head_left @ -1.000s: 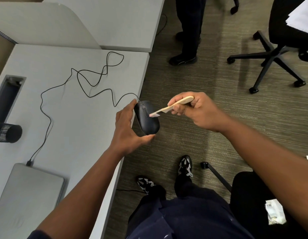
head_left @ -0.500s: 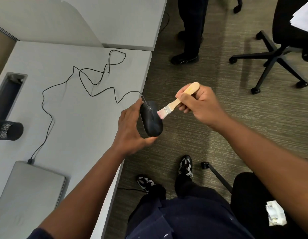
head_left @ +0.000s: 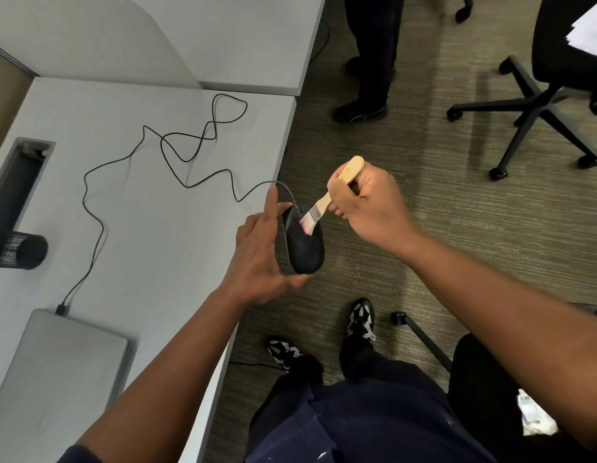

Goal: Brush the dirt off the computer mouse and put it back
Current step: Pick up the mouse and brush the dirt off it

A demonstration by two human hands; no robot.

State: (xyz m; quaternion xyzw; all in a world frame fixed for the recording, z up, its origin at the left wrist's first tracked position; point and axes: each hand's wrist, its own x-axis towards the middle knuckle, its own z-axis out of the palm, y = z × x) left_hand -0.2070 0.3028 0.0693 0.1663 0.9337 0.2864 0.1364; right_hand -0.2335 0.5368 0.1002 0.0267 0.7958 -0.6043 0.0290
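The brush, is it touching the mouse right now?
Touching. In the head view the pink bristles of the brush press onto the top of the black mouse, near its cable end, with no gap showing.

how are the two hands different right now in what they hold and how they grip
The left hand cradles the black computer mouse between thumb and fingers, index finger pointing straight up. The right hand is curled tight round the wooden handle of the brush, its pink bristles resting on the mouse's top. The left hand sits at the desk edge; the right is out over the carpet. Both hold things.
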